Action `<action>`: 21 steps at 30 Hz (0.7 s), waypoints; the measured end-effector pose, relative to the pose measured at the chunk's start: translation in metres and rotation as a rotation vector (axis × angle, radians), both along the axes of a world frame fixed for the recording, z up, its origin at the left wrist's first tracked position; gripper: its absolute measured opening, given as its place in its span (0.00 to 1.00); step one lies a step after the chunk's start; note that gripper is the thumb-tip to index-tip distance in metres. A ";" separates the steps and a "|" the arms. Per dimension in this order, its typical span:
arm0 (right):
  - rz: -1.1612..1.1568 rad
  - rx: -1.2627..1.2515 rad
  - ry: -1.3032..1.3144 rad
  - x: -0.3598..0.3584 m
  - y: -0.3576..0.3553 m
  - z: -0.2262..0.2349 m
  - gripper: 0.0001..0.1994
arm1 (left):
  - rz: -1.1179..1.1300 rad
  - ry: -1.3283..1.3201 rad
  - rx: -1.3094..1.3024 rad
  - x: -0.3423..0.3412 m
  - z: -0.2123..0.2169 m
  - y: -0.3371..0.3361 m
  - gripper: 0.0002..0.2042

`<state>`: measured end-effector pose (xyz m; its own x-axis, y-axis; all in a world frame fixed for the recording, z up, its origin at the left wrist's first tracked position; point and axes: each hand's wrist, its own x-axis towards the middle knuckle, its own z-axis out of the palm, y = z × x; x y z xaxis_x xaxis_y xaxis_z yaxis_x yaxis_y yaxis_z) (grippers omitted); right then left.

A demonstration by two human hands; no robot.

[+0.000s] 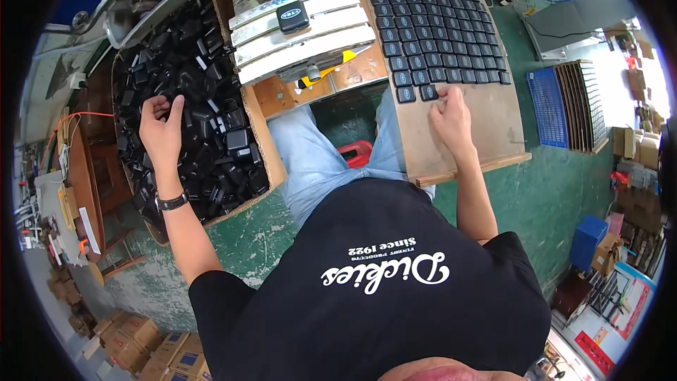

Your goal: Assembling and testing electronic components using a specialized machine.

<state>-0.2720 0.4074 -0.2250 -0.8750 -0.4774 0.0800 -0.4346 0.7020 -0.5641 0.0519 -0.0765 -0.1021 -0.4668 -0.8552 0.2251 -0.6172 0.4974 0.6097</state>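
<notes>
My left hand (162, 127) is over a cardboard box of loose black plastic cases (204, 137), its fingers curled and the thumb apart from them. Nothing stands out as held against the dark heap. At the right, my right hand (452, 118) pinches the right edge of a black case with a pale oval mark (428, 92). This case lies in the nearest row on a brown board (472, 127). Rows of similar marked cases (441, 32) cover the far part of the board. Another marked case (293, 17) sits on the slatted metal bed of a machine (303, 46), between the hands.
A yellow-handled tool (328, 70) lies under the machine bed on the wooden bench (282, 95). A red stool (355, 154) is between my legs. Right of the board, a blue crate (548, 109) stands beside stacked boards (582, 106) on the green floor.
</notes>
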 end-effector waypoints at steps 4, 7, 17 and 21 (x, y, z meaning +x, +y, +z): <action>0.046 -0.017 0.019 -0.005 -0.009 0.016 0.16 | 0.012 0.016 -0.047 0.009 0.005 0.003 0.15; 0.006 -0.169 -0.037 -0.019 -0.029 0.053 0.11 | 0.007 0.076 -0.080 0.016 0.016 0.010 0.15; 0.775 -0.517 0.014 -0.015 -0.216 0.190 0.23 | -0.499 0.406 0.140 -0.066 0.066 0.081 0.13; 0.862 -0.154 0.162 -0.016 -0.248 0.198 0.27 | -0.635 0.328 0.062 -0.105 0.074 0.097 0.12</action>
<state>-0.2880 0.1592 -0.0265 -0.1889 -0.9385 0.2891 -0.8595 0.0156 -0.5109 -0.0536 0.0205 -0.0281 -0.7951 -0.4564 0.3995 0.0003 0.6584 0.7527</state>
